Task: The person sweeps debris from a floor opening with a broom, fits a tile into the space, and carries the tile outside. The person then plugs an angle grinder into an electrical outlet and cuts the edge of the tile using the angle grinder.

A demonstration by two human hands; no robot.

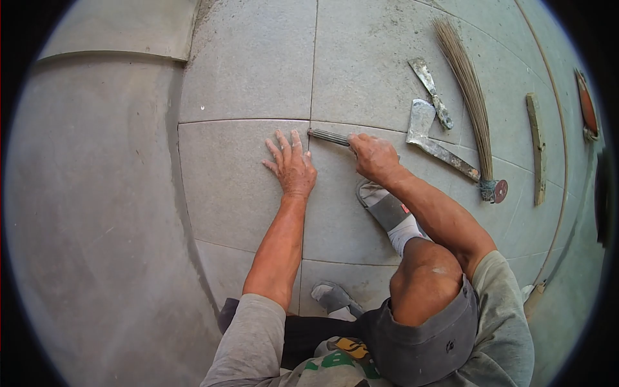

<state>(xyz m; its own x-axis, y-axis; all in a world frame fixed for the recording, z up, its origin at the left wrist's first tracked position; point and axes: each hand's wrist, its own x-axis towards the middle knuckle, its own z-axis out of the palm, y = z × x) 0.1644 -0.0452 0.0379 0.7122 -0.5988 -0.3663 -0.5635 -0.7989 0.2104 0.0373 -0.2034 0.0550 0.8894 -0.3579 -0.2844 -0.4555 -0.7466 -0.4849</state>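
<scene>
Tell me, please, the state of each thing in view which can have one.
Left hand: open, palm down on the tiles
Right hand: closed around the ridged rod
Ridged rod: held, front end exposed
Scraper: lying unheld, stained
Hatchet-shaped tool: lying unheld
Broom: lying unheld, bound at one end
Wooden strip: lying unheld
Slippers: worn
Cord: lying uncoiled

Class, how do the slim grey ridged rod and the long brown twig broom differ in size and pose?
The slim grey ridged rod looks shorter than the long brown twig broom. The rod is gripped in the bare right hand; the broom lies unheld. The rod points across the view; the broom runs mostly up and down. Both are elongated.
</scene>
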